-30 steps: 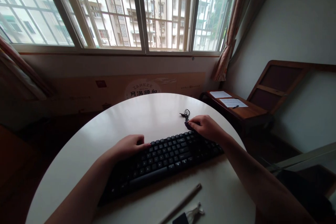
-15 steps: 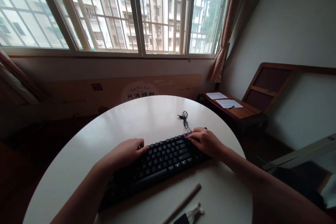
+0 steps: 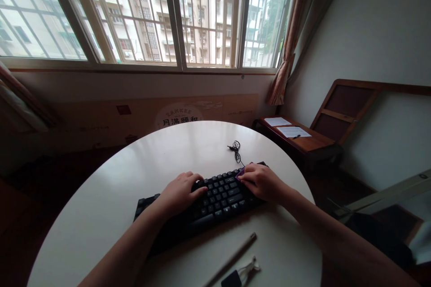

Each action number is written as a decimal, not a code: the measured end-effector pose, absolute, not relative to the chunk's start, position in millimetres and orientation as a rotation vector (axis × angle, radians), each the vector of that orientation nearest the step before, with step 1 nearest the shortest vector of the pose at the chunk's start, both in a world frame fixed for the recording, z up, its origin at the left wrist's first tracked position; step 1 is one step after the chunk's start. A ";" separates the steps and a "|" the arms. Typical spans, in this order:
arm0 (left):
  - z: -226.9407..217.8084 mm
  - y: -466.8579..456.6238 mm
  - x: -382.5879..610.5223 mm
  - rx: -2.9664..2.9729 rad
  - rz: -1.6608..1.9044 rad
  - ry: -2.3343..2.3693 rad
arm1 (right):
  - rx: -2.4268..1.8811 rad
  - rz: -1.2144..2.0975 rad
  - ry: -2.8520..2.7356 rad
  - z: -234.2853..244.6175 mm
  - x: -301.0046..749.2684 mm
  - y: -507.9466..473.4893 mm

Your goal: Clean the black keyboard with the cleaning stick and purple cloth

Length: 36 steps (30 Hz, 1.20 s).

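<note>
A black keyboard (image 3: 215,199) lies at a slant on the white round table (image 3: 111,197). My left hand (image 3: 180,193) is over its left-middle part, thumb across the keys and fingers curled at the far edge, gripping it. My right hand (image 3: 264,181) is closed on a small purple cloth (image 3: 240,173) and presses it against the keys near the far right corner. Much of the cloth is hidden under the fingers. A thin black cable (image 3: 236,152) lies bundled behind the keyboard.
Near the table's front edge lie a grey stick-like pen (image 3: 232,258) and a dark block with a white cable (image 3: 232,279). A wooden bench (image 3: 316,142) with papers (image 3: 292,132) and a pen stands at the right. Barred windows (image 3: 208,22) are ahead.
My left hand has shifted right along the keyboard, uncovering its left end. My right hand stays near the far right corner, and more of the purple cloth shows.
</note>
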State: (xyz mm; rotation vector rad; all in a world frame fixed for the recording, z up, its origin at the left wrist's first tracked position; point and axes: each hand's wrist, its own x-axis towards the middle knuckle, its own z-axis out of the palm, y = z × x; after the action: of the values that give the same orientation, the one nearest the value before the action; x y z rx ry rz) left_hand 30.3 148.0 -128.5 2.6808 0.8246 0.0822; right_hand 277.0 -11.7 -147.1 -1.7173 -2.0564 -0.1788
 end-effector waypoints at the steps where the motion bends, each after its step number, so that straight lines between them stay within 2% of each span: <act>1: -128.9 149.4 30.0 2.672 0.078 0.831 | -1.726 -0.179 -2.066 -146.4 276.9 -12.3; 14: -131.2 153.5 30.6 2.651 0.079 0.824 | -1.899 -0.163 -1.950 -148.8 282.7 -15.9; 22: -129.5 153.3 29.5 2.628 0.071 0.828 | -1.912 -0.277 -1.624 -146.4 299.8 -20.7; 28: -129.0 153.5 30.0 2.646 0.067 0.816 | -1.916 -0.121 -1.887 -151.7 292.6 -18.0; 36: -130.3 153.9 30.0 2.649 0.075 0.823 | -1.902 -0.079 -1.911 -151.7 293.2 -19.8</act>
State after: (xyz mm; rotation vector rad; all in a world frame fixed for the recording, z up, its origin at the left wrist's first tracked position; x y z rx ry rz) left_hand 30.0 153.9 -130.3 2.6492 0.8229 0.0750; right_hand 293.2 -19.8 -151.7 -1.9020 -1.9108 -0.0789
